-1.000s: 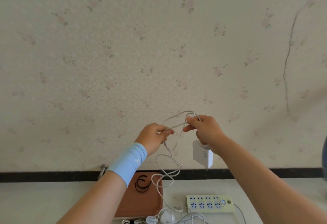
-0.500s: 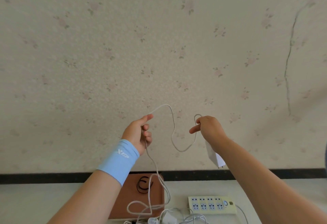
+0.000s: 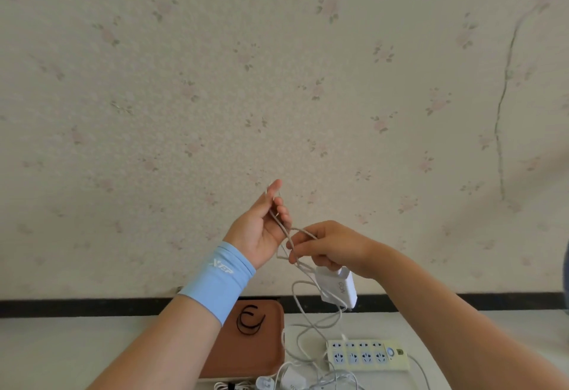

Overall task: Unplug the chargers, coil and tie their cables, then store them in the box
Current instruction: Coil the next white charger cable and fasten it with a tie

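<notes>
Down near the tabletop's front edge, slack cable [image 3: 303, 230] trailing among other chargers [image 3: 291, 379] beside the power strip [image 3: 366, 355]: likely snag. Higher, right hand [image 3: 332, 248] curled round the charger [image 3: 340, 289], pinching loops; left hand [image 3: 261, 229] pinching cable loosely, may slip.

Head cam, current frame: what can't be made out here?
All head view.
- Loose chargers: cut off by bottom edge; count unclear.
- Brown box: left forearm covers its near-left part; depth unreadable.
- Cable free end: lost in the tangle below.
- Charger: top hidden under right hand; print too small to read.
- Power strip switch state: too small.
</notes>
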